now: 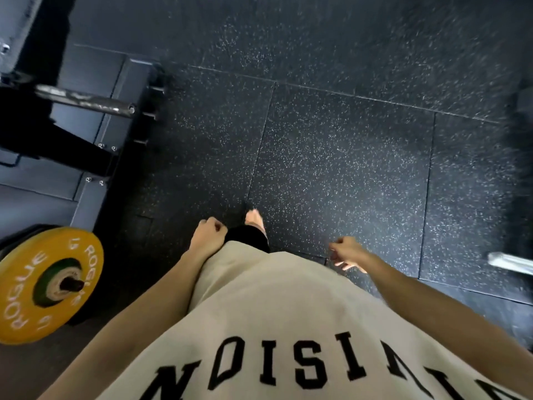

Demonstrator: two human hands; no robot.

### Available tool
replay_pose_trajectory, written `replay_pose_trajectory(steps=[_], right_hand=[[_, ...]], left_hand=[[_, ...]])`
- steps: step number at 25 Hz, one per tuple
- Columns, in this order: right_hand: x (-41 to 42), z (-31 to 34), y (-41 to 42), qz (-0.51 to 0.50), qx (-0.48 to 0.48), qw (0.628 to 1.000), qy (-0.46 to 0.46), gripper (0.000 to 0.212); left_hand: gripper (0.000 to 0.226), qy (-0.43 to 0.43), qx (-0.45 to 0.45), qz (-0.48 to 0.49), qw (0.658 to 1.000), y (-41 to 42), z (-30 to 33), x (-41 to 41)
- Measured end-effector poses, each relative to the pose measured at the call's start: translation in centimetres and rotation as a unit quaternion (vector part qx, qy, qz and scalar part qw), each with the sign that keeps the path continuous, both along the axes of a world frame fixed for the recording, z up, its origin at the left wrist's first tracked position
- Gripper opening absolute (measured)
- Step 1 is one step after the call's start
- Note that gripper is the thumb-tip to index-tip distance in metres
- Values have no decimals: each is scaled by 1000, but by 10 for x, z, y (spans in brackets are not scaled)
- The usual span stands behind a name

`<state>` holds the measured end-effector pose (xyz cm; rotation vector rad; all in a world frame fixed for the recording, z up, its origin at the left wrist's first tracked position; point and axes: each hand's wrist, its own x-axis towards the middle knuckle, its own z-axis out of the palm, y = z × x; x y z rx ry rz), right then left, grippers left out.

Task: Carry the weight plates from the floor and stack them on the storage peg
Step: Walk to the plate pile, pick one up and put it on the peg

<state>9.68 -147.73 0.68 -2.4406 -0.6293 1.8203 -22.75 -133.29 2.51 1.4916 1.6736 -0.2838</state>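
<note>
A yellow 15 weight plate [43,284] hangs on a storage peg [72,284] at the lower left, with a smaller green plate [43,290] stacked in front of it. Higher up on the left, a bare metal peg [86,102] sticks out from the dark rack. My left hand [208,235] hangs beside my hip with loosely curled fingers and holds nothing. My right hand [347,252] hangs at my right side, fingers loose, also holding nothing. No plate lies on the visible floor.
Black speckled rubber floor tiles [331,154] spread ahead of me. The rack's steel base [95,174] with bolts occupies the left side. A pale metal bar end [510,262] pokes in at the right edge. My bare foot [254,219] steps forward.
</note>
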Motion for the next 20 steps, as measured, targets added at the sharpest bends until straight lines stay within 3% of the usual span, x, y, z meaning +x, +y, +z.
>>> replay_pose_trajectory(steps=[6,14,20], right_hand=[[71,-15,134,-30,3,1000,-3,19],[176,11,357,-111,93,987,-63,20],[245,-7,515,-5,63,995,-83,29]], left_hand=[[34,36,-106,-77,991,138,-28,82],[28,22,-87,-90,992,385,-11,165],[25,14,-110,-38,993,519,-22,238]])
